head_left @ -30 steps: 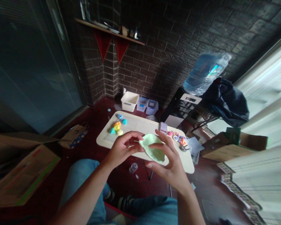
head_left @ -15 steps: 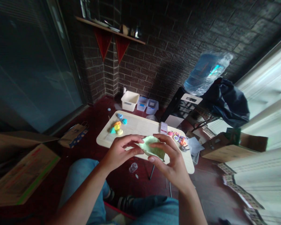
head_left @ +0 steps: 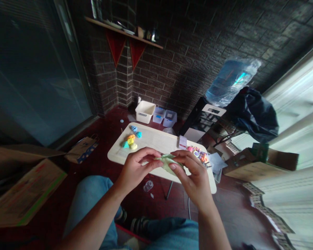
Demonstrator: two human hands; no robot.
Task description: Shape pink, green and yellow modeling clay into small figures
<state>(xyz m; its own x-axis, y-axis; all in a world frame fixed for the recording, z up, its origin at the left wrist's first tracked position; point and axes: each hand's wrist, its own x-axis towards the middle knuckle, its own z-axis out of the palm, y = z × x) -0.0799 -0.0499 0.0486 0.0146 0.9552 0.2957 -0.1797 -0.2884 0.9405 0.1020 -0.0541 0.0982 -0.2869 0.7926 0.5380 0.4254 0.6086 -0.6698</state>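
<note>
Between my two hands is a pale green piece of modelling clay (head_left: 167, 162), held up above the near edge of the white table (head_left: 156, 139). My left hand (head_left: 138, 165) pinches its left edge between thumb and fingers. On the other side my right hand (head_left: 194, 173) grips it, the thumb on the near face and the fingers over the top, hiding much of the right part. Several lumps of coloured clay, among them a yellow lump (head_left: 130, 140) and a blue lump (head_left: 134, 128), lie at the table's left end.
A phone-like lilac object (head_left: 182, 142) and small colourful pieces (head_left: 197, 152) lie on the table's right side. Behind it stand a white bin (head_left: 144, 113) and clear plastic boxes (head_left: 169, 118). Cardboard boxes (head_left: 28, 191) flank me. A clear cup (head_left: 148, 186) lies on the floor.
The clay has gone from an open, bowl-like shape to a flatter, folded-looking one. My right fingers have come out of its hollow and closed over its top edge.
</note>
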